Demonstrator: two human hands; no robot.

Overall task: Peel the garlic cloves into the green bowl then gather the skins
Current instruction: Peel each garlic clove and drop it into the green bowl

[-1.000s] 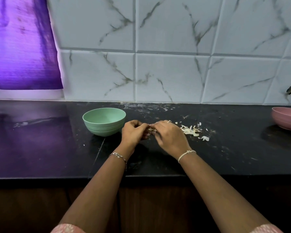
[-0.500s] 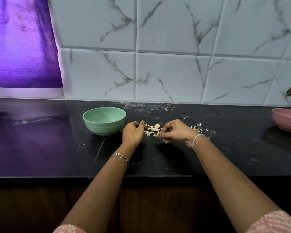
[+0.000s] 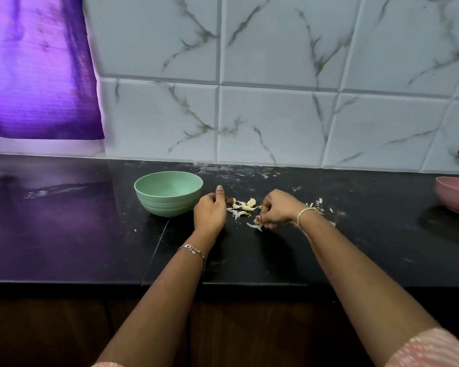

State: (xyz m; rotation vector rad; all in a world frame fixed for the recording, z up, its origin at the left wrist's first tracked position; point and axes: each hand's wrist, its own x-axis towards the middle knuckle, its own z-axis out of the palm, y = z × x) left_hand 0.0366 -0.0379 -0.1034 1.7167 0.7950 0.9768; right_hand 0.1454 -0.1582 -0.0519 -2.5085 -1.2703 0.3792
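On the counter (image 3: 302,260), in front of the tiled wall:

Green bowl: (image 3: 168,193) upright on the dark surface, just left of the left hand, apart from it by a narrow gap; the visible part of its inside looks bare.

Left hand: (image 3: 210,213) loosely curled, knuckles up, thumb raised toward the wall; its fingertips reach toward the pile on its right. Whether it pinches anything cannot be told, as the fingers hide their own tips.

Garlic pile: (image 3: 243,206) small heap of pale yellow pieces and white skins lying between the two hands, touching or nearly touching the left fingertips.

Right hand: (image 3: 276,210) fingers drawn together in a pinch, tips pointing down and left at the counter, closed on or just above a white skin scrap (image 3: 255,226); contact is hard to judge.

Loose skins: (image 3: 319,203) thin flakes scattered behind and right of the right wrist, partly hidden by it.

Pink bowl: (image 3: 455,197) at the far right, well apart from the hands, cut off by the picture's edge.

Hard to make out: which pieces in the pile are peeled cloves and which are skins.
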